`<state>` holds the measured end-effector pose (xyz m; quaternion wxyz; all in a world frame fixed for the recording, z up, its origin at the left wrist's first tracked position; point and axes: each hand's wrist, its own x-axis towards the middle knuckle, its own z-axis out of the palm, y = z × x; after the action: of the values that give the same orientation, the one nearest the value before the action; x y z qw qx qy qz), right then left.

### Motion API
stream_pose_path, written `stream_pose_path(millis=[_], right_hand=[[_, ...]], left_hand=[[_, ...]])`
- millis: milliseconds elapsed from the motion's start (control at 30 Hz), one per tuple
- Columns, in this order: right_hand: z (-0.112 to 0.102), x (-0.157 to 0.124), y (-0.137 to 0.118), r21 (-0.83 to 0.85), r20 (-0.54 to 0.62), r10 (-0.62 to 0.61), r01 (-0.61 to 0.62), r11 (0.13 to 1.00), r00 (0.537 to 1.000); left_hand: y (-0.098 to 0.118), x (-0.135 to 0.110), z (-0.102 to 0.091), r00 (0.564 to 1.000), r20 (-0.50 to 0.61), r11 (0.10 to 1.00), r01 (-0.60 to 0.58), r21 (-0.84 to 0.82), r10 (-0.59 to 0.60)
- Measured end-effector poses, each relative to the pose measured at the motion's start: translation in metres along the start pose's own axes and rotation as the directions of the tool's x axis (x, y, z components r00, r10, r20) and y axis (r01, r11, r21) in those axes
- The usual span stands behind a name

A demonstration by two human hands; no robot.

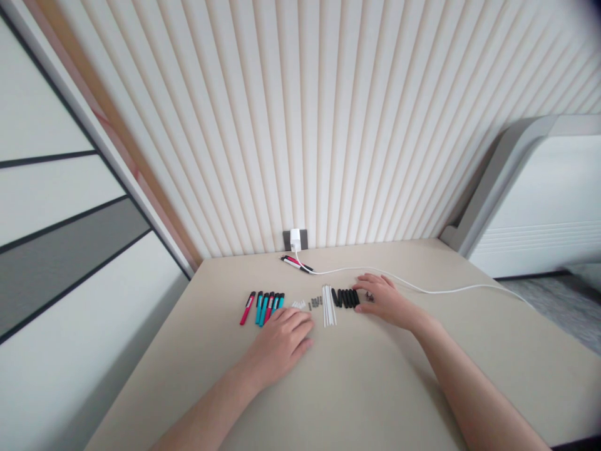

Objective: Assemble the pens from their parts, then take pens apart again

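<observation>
My left hand (285, 335) lies palm down on the table with its fingers extended, just below several red and teal pen barrels (260, 307) with black ends, covering the lower part of some. Small white pieces (298, 304) and little grey springs (316, 302) sit beyond its fingertips. White refill tubes (329, 307) stand in a row further right. Beside them is a row of short black tubes (347, 297). My right hand (382, 297) has its thumb and fingers apart at the right end of that row, close to or touching the last tube. Small dark metallic parts (369, 296) show partly under it.
Two assembled-looking pens (295, 264), one red and black, one white and black, lie near the wall. A white charger (295, 239) is in the socket, its cable (422, 290) running right across the beige table (328, 401). A bed headboard (530, 188) stands at right.
</observation>
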<state>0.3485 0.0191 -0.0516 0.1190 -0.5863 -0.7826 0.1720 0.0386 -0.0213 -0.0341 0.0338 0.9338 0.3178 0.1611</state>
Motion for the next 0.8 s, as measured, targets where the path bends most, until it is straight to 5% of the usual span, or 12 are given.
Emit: stream_pose_path(millis=[367,600,800], right_hand=[[0.004,0.000,0.001,-0.026,-0.013,-0.017,0.017,1.000,1.000],[-0.001,-0.002,-0.004,-0.003,-0.009,-0.035,0.035,0.999,0.999],[-0.004,-0.003,-0.025,0.020,-0.068,-0.187,0.189,0.982,0.980]], left_hand=[[-0.015,-0.002,0.006,0.972,-0.106,0.955,0.227,0.193,-0.210],[-0.018,-0.002,0.008,0.967,-0.156,0.952,0.232,0.197,-0.203],[-0.016,-0.002,0.006,0.967,-0.157,0.959,0.225,0.169,-0.200]])
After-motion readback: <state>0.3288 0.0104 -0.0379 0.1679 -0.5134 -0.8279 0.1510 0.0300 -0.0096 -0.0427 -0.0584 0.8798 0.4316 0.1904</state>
